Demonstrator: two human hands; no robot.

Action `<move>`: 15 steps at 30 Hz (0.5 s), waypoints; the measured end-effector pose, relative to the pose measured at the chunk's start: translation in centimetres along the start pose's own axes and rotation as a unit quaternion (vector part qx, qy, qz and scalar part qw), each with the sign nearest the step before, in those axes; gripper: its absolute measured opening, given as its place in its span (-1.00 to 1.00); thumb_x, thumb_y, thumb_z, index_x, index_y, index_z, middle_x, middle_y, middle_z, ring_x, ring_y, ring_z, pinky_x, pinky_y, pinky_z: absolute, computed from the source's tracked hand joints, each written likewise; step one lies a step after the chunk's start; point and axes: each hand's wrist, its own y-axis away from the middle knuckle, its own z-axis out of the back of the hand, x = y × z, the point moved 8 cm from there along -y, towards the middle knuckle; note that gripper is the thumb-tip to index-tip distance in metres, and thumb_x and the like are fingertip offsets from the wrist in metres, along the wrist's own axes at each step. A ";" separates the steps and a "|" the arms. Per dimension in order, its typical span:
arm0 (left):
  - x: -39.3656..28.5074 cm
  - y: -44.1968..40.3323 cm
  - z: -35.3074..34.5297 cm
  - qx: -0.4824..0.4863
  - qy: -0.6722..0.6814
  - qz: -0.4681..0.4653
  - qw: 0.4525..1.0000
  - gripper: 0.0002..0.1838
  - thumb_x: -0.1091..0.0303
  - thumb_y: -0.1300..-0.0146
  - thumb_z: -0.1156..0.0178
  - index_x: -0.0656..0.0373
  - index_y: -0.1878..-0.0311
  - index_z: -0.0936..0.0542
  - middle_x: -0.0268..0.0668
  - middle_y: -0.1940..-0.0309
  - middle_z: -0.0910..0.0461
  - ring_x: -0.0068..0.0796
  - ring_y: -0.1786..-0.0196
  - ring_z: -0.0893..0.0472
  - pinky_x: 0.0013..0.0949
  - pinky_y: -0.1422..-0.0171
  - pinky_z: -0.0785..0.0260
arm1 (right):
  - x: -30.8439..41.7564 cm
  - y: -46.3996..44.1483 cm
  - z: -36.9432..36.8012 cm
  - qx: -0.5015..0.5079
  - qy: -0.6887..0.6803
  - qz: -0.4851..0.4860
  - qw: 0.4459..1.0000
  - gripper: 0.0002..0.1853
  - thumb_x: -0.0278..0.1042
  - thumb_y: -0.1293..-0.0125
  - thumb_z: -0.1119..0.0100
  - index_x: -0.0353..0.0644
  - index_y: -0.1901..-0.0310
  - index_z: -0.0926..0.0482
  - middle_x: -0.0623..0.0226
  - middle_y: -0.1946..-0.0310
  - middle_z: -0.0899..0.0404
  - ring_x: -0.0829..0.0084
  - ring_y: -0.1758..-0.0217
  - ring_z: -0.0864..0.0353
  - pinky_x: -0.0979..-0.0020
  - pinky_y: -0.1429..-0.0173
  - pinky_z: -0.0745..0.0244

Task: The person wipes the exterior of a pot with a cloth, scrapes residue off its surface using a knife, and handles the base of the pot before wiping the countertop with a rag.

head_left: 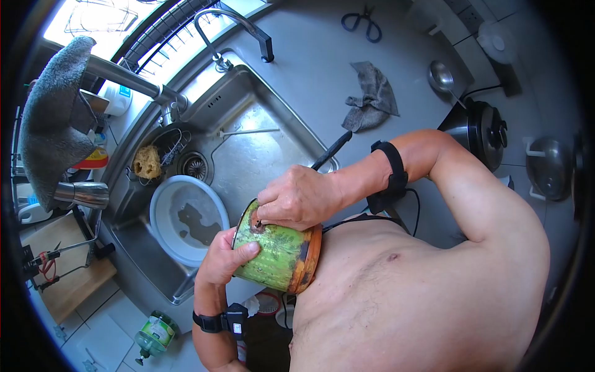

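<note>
A green pot (269, 257) with a scorched, orange-brown base is tilted on its side against the person's torso, over the sink's front edge. My left hand (226, 257) grips its rim side, thumb on the green outer wall. Against the upper part of the pot's wall, my right hand (297, 198) is closed, its fingertips at a dark, reddish-brown spot. A black handle (333, 150) sticks out behind my right hand; what it belongs to is hidden. Whether my right fingers hold anything is hidden too.
The steel sink (251, 158) holds a white basin (189, 220) with some water. A faucet (235, 25) arches over it. Around lie a sponge (147, 162), grey cloth (372, 99), scissors (362, 25), ladle (441, 77), black cooker (483, 133), green bottle (155, 335) and cutting board (77, 270).
</note>
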 end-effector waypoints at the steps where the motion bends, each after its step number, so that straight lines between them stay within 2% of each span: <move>1: 0.0 0.0 0.1 0.000 -0.007 -0.003 1.000 -0.48 0.21 -0.27 -0.48 0.31 -0.19 -0.61 -0.36 0.02 -0.71 -0.58 0.02 -0.65 -0.39 -0.17 -0.52 | 0.3 0.1 0.0 -0.004 -0.003 0.013 1.000 -0.91 -0.35 -0.16 -0.26 -0.11 0.31 -0.63 0.36 0.45 -0.58 0.27 0.42 -0.69 0.28 0.41 -0.60; 5: 0.2 0.1 0.4 -0.005 -0.005 -0.001 1.000 -0.48 0.22 -0.27 -0.48 0.31 -0.19 -0.61 -0.36 0.02 -0.71 -0.58 0.02 -0.65 -0.39 -0.16 -0.52 | 1.2 0.1 0.6 -0.060 -0.038 0.046 0.996 -0.88 -0.37 -0.14 -0.28 -0.14 0.31 -0.55 0.39 0.46 -0.46 0.35 0.48 -0.60 0.30 0.49 -0.48; 6: 0.2 0.1 0.3 -0.008 0.002 0.000 1.000 -0.48 0.22 -0.27 -0.48 0.31 -0.19 -0.61 -0.36 0.02 -0.71 -0.58 0.02 -0.65 -0.39 -0.16 -0.52 | 0.3 0.0 -0.2 -0.005 -0.002 0.018 1.000 -0.86 -0.37 -0.13 -0.28 -0.15 0.28 -0.56 0.39 0.46 -0.47 0.35 0.47 -0.60 0.30 0.48 -0.49; 9: 0.4 0.2 0.5 0.001 -0.008 0.002 1.000 -0.49 0.23 -0.28 -0.48 0.31 -0.19 -0.61 -0.37 0.03 -0.71 -0.58 0.02 -0.65 -0.38 -0.17 -0.53 | 0.5 -0.1 -0.5 -0.020 0.010 0.041 0.999 -0.85 -0.37 -0.13 -0.28 -0.14 0.26 -0.56 0.40 0.46 -0.47 0.35 0.47 -0.61 0.30 0.49 -0.49; 10: 0.3 0.2 0.6 0.000 -0.007 0.000 1.000 -0.49 0.23 -0.28 -0.48 0.31 -0.19 -0.61 -0.36 0.03 -0.71 -0.58 0.02 -0.65 -0.38 -0.17 -0.53 | 1.2 -0.1 0.3 -0.035 -0.026 0.044 0.998 -0.85 -0.37 -0.13 -0.28 -0.12 0.27 -0.56 0.41 0.46 -0.47 0.36 0.45 -0.62 0.30 0.49 -0.49; 15: 0.0 0.1 -0.1 0.000 0.002 -0.001 1.000 -0.49 0.23 -0.28 -0.48 0.31 -0.19 -0.61 -0.35 0.03 -0.71 -0.58 0.01 -0.65 -0.38 -0.18 -0.52 | -0.4 -0.8 -0.3 -0.003 0.021 0.035 0.999 -0.89 -0.34 -0.13 -0.26 -0.11 0.33 -0.57 0.43 0.46 -0.47 0.38 0.45 -0.61 0.32 0.49 -0.51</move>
